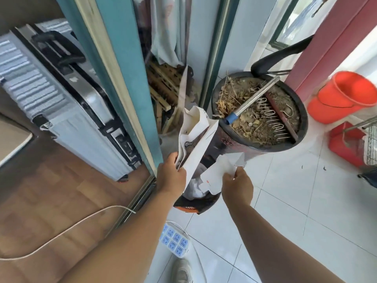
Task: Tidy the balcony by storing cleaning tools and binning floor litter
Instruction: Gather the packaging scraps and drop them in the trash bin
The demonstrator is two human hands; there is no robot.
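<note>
Over the black bin bag [201,203] beside the planter [260,111], left hand [171,176] gripping a white paper bag [195,137], right hand [237,184] pinching white paper litter [219,172]; binning apparently under way, metal rod [253,99] seemingly still unstored.

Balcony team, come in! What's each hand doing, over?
Left hand grips folded white paper bag. Right hand pinches white paper scrap. Both above dark litter bag. Nothing blocking.
</note>
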